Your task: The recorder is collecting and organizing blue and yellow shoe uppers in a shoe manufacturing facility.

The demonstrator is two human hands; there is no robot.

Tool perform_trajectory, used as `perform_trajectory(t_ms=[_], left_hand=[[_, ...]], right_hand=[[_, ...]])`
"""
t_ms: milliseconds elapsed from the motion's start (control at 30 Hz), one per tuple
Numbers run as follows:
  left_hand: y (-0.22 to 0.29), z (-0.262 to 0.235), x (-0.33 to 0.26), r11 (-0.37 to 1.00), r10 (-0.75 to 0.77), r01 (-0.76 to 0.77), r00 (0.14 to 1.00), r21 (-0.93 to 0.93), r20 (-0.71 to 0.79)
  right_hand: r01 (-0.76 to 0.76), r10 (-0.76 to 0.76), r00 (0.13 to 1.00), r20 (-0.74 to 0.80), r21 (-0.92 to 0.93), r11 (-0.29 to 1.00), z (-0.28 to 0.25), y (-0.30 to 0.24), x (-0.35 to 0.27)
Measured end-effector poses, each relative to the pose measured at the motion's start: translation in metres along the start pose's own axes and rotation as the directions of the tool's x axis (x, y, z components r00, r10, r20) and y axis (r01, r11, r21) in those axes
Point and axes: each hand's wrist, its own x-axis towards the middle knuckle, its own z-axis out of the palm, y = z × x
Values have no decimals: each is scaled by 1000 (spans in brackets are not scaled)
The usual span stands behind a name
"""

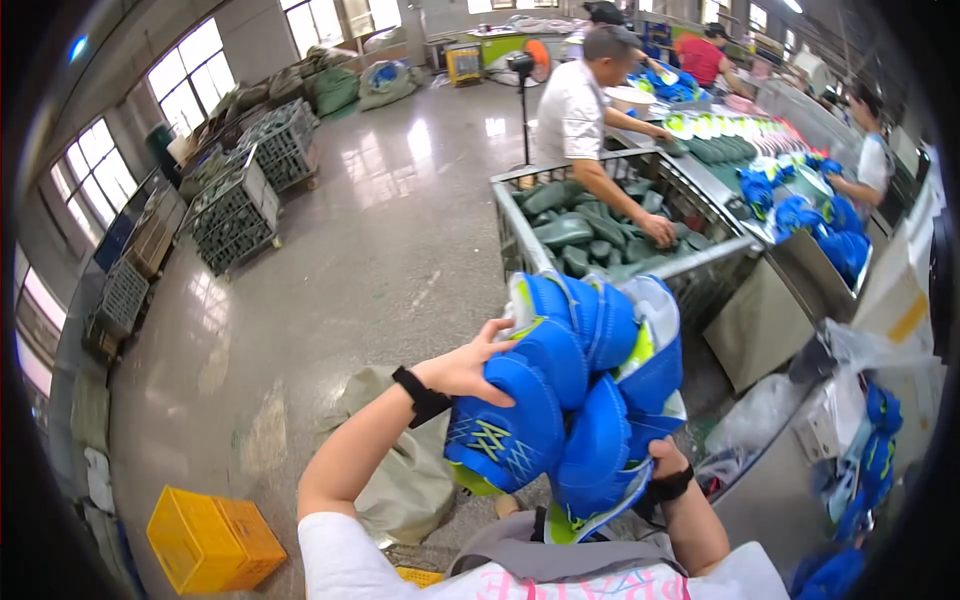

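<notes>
A bundle of blue shoe uppers (575, 345) is held up between two bare hands. At its left side the bundle is gripped by the left hand (468, 368), whose fingers are spread, some bent at the upper edge and one digit pressed flat lower down. Lime and pale zigzag stitching is seen just below these fingertips, and green lining is shown at the lower edges of the bundle. The lower right edge is clasped by the right hand (668, 460); its fingers are partly covered by the uppers, so their full bend cannot be told. A black wristband (421, 398) is worn behind the left fingers, and a dark band (670, 486) behind the right.

Beyond the fingers of both hands, a metal cage (513, 232) is filled with dark green foot-shaped pieces (563, 231), touched by the hand of a co-worker (574, 115). Below the left fingers, a pale sack (395, 495) is spread on the floor; farther left and lower, a yellow crate (200, 540) is placed. To the right of the right fingers, clear plastic (755, 415) is heaped, and more blue pieces (880, 440) are piled past it.
</notes>
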Motion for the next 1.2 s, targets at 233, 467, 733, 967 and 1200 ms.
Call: perform_trajectory(t_ms=[233, 467, 733, 967, 1200], left_hand=[[-99, -102, -91, 991, -105, 75, 947, -109, -304], [-182, -221, -92, 956, -240, 147, 890, -255, -388], [-233, -352, -70, 916, -400, 352, 793, -191, -459], [-335, -438, -59, 910, -407, 287, 760, -299, -507], [-458, -612, 16, 971, -215, 237, 836, -22, -505]], right_hand=[[-265, 271, 946, 176, -56, 962, 73, 35, 184], [-407, 367, 842, 395, 21, 913, 77, 77, 376], [-509, 400, 771, 496, 101, 855, 71, 117, 560], [-590, 479, 675, 562, 21, 807, 71, 133, 726], [-428, 437, 758, 484, -138, 893, 83, 100, 921]])
